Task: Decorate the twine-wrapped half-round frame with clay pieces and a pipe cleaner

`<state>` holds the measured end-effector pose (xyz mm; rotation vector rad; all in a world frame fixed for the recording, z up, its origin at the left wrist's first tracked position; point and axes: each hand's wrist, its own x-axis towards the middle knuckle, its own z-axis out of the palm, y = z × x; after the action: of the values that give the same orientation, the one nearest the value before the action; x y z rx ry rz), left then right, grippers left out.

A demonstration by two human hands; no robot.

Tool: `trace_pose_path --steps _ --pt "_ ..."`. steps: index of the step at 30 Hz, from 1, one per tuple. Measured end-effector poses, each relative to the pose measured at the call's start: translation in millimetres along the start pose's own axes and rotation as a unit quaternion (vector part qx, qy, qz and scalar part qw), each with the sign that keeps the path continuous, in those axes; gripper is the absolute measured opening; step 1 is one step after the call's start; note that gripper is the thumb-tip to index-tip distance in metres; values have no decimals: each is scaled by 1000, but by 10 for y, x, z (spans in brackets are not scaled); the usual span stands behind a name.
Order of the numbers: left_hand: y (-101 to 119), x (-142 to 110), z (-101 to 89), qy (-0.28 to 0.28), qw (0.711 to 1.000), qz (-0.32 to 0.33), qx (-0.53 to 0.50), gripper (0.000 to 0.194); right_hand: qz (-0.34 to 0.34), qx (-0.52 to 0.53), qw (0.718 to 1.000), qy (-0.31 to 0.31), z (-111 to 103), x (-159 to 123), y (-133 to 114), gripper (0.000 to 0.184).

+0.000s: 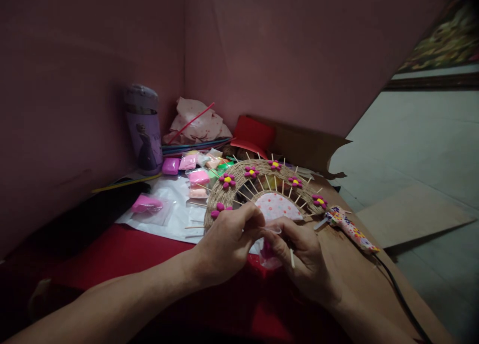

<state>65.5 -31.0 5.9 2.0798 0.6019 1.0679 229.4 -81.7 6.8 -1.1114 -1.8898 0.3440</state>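
Note:
Both hands meet near the table's front edge around a small clear plastic bag with magenta clay inside. My left hand pinches the bag's top edge between thumb and fingers. Opposite it, my right hand grips the bag, and a short pale stick pokes out by its fingers. Just behind them is a half-round piece wound with twine, with thin sticks radiating through it. Magenta flowers with yellow centres sit along its band. Its inner half-circle is covered in pink dotted fabric, partly hidden by my hands.
Bagged coloured clay lies behind on the left, with an opened pink pack nearer. A purple tumbler stands by the wall. On the right, a flower-patterned glue gun trails a black cable across brown cardboard.

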Motion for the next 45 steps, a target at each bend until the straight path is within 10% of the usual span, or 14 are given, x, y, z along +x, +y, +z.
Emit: trace_pose_path --steps 30,45 --pt "-1 -7 -1 -5 1000 2 14 9 -110 -147 983 -11 -13 -23 32 8" --pt "-1 16 -5 4 997 -54 -49 6 -4 -34 999 5 10 14 22 19"
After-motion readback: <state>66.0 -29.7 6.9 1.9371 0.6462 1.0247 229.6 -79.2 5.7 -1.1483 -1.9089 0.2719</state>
